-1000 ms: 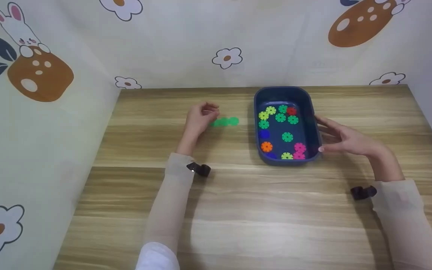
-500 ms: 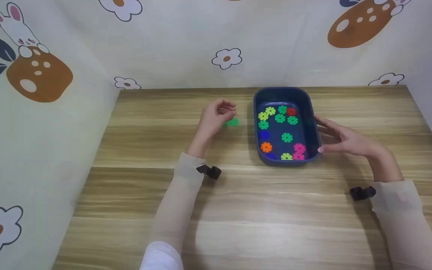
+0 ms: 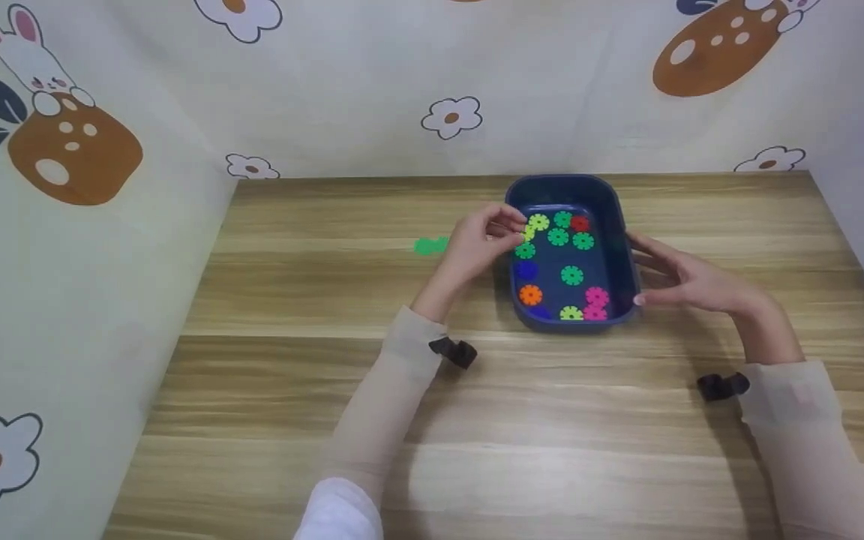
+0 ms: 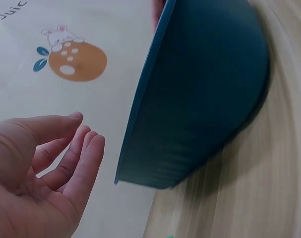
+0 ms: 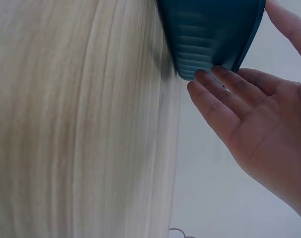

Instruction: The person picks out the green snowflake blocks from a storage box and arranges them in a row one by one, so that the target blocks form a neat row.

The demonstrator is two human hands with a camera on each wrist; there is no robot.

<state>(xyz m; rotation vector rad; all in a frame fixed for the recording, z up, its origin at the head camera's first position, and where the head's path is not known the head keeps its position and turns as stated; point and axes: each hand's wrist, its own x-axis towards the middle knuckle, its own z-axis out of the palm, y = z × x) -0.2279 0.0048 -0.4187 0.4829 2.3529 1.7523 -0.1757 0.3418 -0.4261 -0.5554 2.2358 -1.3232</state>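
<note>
The left hand (image 3: 481, 244) is loosely bent; the right hand (image 3: 691, 281), fingers extended, touches a dark-blue rectangular plastic bin (image 3: 567, 327). Colourful round notched discs (image 3: 572, 275) lie inside, between both.

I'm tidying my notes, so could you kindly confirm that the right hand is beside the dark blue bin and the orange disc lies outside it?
Not quite: the head view shows the orange disc inside the dark blue bin; the right hand is beside it, as you say.
</note>
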